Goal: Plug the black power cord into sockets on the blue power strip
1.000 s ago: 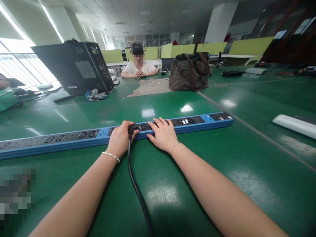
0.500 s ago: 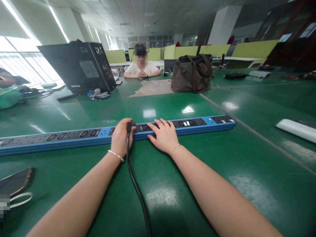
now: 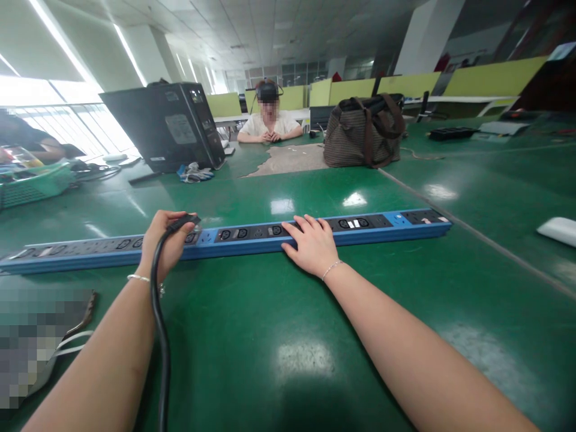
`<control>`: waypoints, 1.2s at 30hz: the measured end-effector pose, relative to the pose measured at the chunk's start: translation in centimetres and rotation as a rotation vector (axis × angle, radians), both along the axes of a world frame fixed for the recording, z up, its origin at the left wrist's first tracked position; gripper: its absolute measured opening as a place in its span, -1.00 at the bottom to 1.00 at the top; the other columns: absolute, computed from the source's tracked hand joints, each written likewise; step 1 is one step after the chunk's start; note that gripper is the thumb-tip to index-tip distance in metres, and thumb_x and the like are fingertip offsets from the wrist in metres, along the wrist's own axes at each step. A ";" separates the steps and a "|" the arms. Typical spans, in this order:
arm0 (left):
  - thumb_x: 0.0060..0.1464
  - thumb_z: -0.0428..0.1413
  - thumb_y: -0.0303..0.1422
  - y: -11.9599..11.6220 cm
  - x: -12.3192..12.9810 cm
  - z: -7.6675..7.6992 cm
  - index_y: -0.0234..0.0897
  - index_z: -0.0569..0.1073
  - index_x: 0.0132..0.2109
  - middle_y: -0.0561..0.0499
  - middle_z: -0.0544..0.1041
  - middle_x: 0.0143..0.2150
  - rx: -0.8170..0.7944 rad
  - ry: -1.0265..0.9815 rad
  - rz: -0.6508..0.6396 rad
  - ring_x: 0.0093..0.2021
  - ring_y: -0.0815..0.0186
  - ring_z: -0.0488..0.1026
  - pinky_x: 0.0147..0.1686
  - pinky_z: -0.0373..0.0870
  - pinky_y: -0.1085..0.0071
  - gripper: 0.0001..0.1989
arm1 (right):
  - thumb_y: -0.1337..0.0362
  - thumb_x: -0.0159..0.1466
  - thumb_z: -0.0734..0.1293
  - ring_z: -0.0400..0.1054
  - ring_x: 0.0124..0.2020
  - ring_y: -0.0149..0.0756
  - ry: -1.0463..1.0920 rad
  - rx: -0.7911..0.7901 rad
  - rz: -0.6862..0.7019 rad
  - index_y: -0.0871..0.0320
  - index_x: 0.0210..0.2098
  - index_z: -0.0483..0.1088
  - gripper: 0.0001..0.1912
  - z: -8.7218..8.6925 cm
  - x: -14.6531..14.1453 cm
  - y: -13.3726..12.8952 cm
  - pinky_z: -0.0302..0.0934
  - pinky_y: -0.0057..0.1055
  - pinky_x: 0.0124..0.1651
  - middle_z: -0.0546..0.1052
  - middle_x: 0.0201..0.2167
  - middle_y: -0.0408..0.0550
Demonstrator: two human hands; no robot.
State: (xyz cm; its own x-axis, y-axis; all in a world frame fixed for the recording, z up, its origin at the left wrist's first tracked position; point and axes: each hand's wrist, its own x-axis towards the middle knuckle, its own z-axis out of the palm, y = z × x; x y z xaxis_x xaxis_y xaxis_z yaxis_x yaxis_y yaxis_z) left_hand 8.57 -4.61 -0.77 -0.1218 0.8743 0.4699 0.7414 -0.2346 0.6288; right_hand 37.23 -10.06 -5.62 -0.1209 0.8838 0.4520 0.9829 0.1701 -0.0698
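Note:
A long blue power strip [image 3: 252, 245] with black sockets lies across the green table. My left hand [image 3: 162, 243] is closed around a black plug [image 3: 186, 221], held just above the strip left of its middle. The plug points to the right, and its pins are too small to make out. From it a black cable [image 3: 161, 336] runs over my wrist and down towards me. My right hand [image 3: 311, 245] rests on the strip with its fingers spread, covering some sockets right of the middle.
Beyond the strip stand a black computer case [image 3: 166, 126], a pair of work gloves [image 3: 195, 173] and a brown bag [image 3: 346, 135]. A person [image 3: 270, 123] sits across the table. At left are a green basket [image 3: 40, 183] and a phone with a white loop [image 3: 74, 345].
My left hand has lifted the plug off the power strip and moved left, turning the plug sideways. Sockets it covered now show. My right hand stays on the strip; the view has shifted slightly.

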 end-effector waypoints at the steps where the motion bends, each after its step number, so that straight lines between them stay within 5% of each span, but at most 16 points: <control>1: 0.05 0.10 -0.31 0.0 -0.2 -0.1 -0.23 0.32 -0.11 0.03 0.55 -0.12 -0.027 -0.003 -0.015 -0.11 0.25 0.47 -0.05 0.35 0.14 -0.76 | 0.00 0.25 0.18 0.05 0.21 -0.05 -0.001 0.000 -0.001 -0.05 0.14 0.27 -0.51 0.0 0.0 0.0 -0.17 -0.07 0.18 0.29 0.18 0.01; 12: -0.04 0.09 -0.17 2.1 -1.5 -3.3 -0.17 0.36 -0.11 -0.01 0.56 -0.08 -0.039 0.083 -0.096 -0.06 0.20 0.48 -0.03 0.36 0.22 -0.67 | 0.00 0.24 0.20 0.05 0.20 -0.05 0.000 0.019 0.007 -0.03 0.14 0.27 -0.50 -0.1 0.1 0.1 -0.16 -0.08 0.17 0.30 0.17 0.02; 36: 0.05 0.03 -0.15 1.0 -1.3 -3.8 -0.17 0.44 -0.10 -0.05 0.56 -0.09 0.134 0.441 -0.118 -0.06 0.14 0.47 -0.02 0.33 0.19 -0.69 | 0.00 0.25 0.18 0.05 0.21 -0.07 -0.005 0.003 -0.012 -0.01 0.15 0.26 -0.49 0.1 0.0 0.0 -0.15 -0.10 0.17 0.30 0.18 0.00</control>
State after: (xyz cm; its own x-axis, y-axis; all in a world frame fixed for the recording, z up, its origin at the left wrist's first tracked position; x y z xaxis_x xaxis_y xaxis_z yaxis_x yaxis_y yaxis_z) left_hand 7.26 -3.61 -4.56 0.2115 0.7980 0.5643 0.8941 -0.3912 0.2181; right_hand 37.23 -10.02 -5.57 -0.1127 0.8836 0.4546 0.9852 0.1589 -0.0646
